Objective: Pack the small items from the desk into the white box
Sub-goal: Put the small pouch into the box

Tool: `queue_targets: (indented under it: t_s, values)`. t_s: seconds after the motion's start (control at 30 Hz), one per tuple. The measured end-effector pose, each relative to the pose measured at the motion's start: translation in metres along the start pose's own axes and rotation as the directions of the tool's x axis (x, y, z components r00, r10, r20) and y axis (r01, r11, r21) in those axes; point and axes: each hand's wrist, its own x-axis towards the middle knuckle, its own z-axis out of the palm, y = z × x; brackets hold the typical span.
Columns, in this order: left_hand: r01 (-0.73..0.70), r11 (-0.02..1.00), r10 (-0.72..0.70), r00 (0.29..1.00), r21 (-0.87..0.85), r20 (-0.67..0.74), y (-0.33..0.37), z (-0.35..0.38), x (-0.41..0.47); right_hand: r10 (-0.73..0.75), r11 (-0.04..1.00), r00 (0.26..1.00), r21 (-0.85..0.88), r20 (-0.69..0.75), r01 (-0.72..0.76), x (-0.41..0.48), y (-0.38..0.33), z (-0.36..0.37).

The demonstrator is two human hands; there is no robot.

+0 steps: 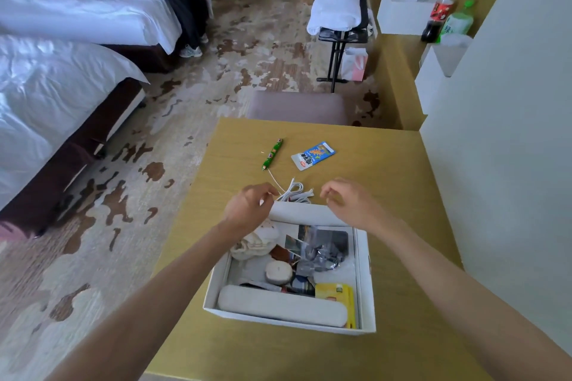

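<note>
Loosely coiled, the thin smooth cable (295,190) lies on the wood-grain desk (387,164) between both hands, just beyond the stiff cardboard white box (272,317); the left hand (249,206) pinches one strand, the right hand (345,199) hovers beside it, fingers loosely curled, holding nothing

A head-worn wide-angle camera looks forward and down, close over the desk (387,195), edges seemingly bowed.

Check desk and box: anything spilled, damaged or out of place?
Nothing spilled or damaged. Three items lie on the desk outside the white box: a loosely tangled white cable just beyond its far wall, a green sausage stick and a blue-and-white sachet farther out. The cable's tangle is the only untidy thing.
</note>
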Motion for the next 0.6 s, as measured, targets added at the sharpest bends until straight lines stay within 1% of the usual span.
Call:
queue_targets:
  t_s: [0.1, 0.17, 0.23, 0.33, 0.47, 0.6]
  values:
    - [0.048, 0.998, -0.047, 0.998, -0.041, 0.029, -0.005, -0.006, 0.02, 0.013, 1.0, 1.0, -0.016, 0.005, -0.013, 0.024, 0.002, 0.004]
    - [0.067, 0.997, -0.063, 0.995, -0.042, 0.076, -0.015, -0.01, 0.034, 0.009, 0.998, 0.998, -0.055, 0.061, -0.005, 0.046, 0.003, 0.013]
    - [0.096, 0.995, -0.089, 0.983, -0.037, 0.162, -0.031, -0.011, 0.048, 0.004, 0.996, 0.993, -0.094, 0.117, 0.007, 0.072, 0.004, 0.025]
    - [0.137, 0.991, -0.128, 0.94, -0.005, 0.317, -0.058, -0.009, 0.069, -0.008, 0.977, 0.978, -0.205, 0.207, 0.051, 0.11, 0.004, 0.048]
    - [0.168, 0.984, -0.124, 0.892, -0.064, 0.435, -0.087, -0.001, 0.089, 0.058, 0.944, 0.939, -0.326, 0.339, 0.06, 0.147, 0.01, 0.075]
    - [0.115, 0.992, -0.063, 0.821, -0.056, 0.567, -0.115, 0.006, 0.108, 0.077, 0.881, 0.91, -0.455, 0.406, 0.129, 0.171, 0.013, 0.091]
